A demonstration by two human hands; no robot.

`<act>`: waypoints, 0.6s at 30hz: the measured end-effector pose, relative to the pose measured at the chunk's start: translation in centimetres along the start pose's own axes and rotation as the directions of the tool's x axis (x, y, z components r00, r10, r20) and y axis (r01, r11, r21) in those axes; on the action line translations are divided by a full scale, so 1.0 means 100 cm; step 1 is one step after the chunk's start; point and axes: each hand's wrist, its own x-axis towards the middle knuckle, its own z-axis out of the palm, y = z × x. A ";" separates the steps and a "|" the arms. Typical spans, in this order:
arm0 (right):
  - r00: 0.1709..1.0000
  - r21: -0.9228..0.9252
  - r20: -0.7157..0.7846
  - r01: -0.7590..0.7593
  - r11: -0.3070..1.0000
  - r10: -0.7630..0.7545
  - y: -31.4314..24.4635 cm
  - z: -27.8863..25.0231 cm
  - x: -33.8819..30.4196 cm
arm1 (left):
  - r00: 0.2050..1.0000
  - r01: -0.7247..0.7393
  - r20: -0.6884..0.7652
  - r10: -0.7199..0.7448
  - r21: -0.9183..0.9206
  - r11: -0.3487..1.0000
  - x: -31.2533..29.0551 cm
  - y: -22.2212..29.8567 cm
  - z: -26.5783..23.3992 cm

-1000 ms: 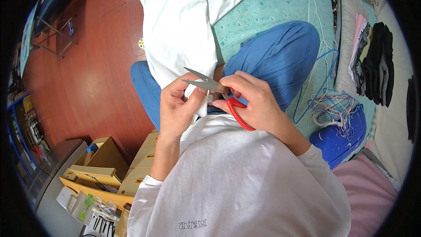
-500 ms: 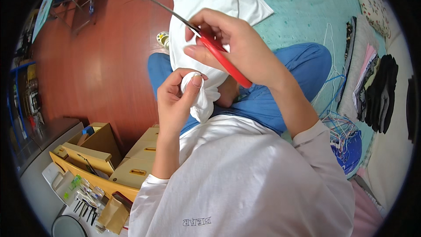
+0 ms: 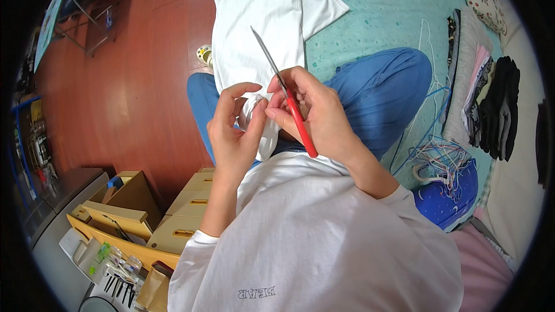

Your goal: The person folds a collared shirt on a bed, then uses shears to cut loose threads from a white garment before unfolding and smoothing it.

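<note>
A white garment (image 3: 260, 11) lies spread over the bed's edge in front of me, and its near part runs up between my legs. My left hand (image 3: 234, 127) is closed on a bunched bit of this white cloth, pinched between thumb and fingers. Close beside it, my right hand (image 3: 321, 112) holds scissors with red handles (image 3: 299, 124), their blades pointing away and slightly left. The blades look closed together. The right thumb and fingertips come up to the bunched cloth; whether they grip it too, I cannot tell.
I sit cross-legged in blue trousers (image 3: 387, 81) on a teal bed cover (image 3: 381, 6). Folded clothes (image 3: 480, 92) and tangled hangers (image 3: 442, 159) lie on the right. Red-brown floor (image 3: 121, 92), a shoe (image 3: 204, 55) and drawers (image 3: 188, 214) are on the left.
My right hand has come down and toward the left hand with the scissors, and the blades now point more straight ahead. The left hand still holds the cloth.
</note>
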 end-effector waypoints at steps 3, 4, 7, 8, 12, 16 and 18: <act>1.000 0.075 -0.029 0.011 0.997 -0.009 0.002 -0.004 0.000 | 0.999 0.014 0.038 -0.014 -0.009 1.000 0.000 0.002 0.000; 0.998 0.100 -0.059 0.027 0.995 -0.021 0.003 -0.006 0.000 | 0.999 0.015 0.038 -0.015 -0.008 1.000 -0.001 0.002 0.000; 0.995 0.089 -0.085 0.049 0.995 -0.042 0.003 -0.013 0.001 | 0.998 0.058 0.036 -0.056 -0.054 0.997 -0.003 0.002 0.001; 0.992 0.067 -0.108 0.068 0.995 -0.061 0.005 -0.015 0.001 | 0.994 0.095 0.057 -0.091 -0.070 0.993 -0.003 0.004 0.001; 0.982 -0.081 -0.150 0.106 0.991 -0.117 0.007 -0.025 0.000 | 0.976 0.165 0.160 -0.145 -0.122 0.979 -0.003 0.010 0.003; 0.959 -0.189 -0.182 0.180 0.965 -0.215 0.004 -0.030 -0.003 | 0.960 0.237 0.207 -0.189 -0.242 0.941 -0.001 0.017 0.006; 0.959 -0.201 -0.180 0.181 0.963 -0.218 0.005 -0.032 -0.004 | 0.895 0.371 0.354 -0.273 -0.249 0.894 0.001 0.018 0.002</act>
